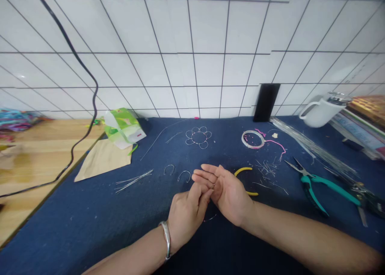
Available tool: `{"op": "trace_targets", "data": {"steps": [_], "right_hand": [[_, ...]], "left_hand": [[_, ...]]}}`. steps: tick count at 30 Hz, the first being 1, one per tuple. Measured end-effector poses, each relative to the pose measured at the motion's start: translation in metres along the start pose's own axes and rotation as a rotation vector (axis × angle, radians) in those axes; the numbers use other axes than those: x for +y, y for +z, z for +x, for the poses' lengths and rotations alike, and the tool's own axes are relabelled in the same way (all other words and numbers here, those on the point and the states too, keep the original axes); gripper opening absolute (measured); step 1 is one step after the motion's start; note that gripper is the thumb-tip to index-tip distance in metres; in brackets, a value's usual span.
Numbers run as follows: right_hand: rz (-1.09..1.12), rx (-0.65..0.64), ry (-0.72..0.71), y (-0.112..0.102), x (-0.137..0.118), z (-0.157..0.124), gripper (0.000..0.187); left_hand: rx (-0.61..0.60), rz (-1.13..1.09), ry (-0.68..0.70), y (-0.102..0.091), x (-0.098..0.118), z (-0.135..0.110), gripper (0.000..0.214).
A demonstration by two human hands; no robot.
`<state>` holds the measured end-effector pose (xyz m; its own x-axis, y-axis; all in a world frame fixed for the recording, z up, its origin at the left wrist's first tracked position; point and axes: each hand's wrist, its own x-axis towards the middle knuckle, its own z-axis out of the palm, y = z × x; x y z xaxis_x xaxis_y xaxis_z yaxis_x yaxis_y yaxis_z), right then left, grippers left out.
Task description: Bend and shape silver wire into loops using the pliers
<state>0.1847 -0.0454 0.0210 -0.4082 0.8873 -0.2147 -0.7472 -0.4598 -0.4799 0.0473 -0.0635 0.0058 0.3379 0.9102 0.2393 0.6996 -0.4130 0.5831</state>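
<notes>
My left hand (187, 210), with a silver bracelet at the wrist, pinches thumb and forefinger together over the palm of my right hand (231, 192). What lies in the pinch is too small to make out. My right hand is turned palm up, its fingers stretched out and slightly cupped. Yellow tool handles (244, 170) show partly behind it. Below the hands lies a thin curved wire (212, 218). To the left are two bent wire arches (184, 172) and a bundle of straight wires (134, 181). A flower-shaped wire piece (198, 143) lies farther back.
Teal-handled pliers (333, 186), wire offcuts (266, 168), long wires (306, 140) and a white mug (321, 111) are on the right. A white ring with pink thread (243, 141) lies behind. A beige cloth (104, 158) and green packet (123, 124) lie left.
</notes>
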Motion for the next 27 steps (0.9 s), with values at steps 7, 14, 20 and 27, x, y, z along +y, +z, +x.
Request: {"op": "trace_targets", "data": {"steps": [7, 14, 20, 27], "right_hand": [[-0.011, -0.008, -0.002, 0.0001, 0.0005, -0.0004, 0.037], [-0.038, -0.02, -0.003, -0.0017, 0.0022, 0.0002, 0.038], [-0.045, -0.008, 0.003, 0.0003, 0.0023, -0.0018, 0.039], [-0.064, -0.008, 0.004, 0.0001, 0.0029, -0.0014, 0.04]], "left_hand": [[0.059, -0.003, 0.035, -0.0005, 0.0017, 0.0015, 0.019], [0.068, -0.018, 0.065, -0.0025, 0.0038, 0.0031, 0.019], [0.044, -0.013, 0.058, -0.0024, 0.0035, 0.0026, 0.018], [0.045, -0.001, 0.064, -0.0038, 0.0048, 0.004, 0.019]]}}
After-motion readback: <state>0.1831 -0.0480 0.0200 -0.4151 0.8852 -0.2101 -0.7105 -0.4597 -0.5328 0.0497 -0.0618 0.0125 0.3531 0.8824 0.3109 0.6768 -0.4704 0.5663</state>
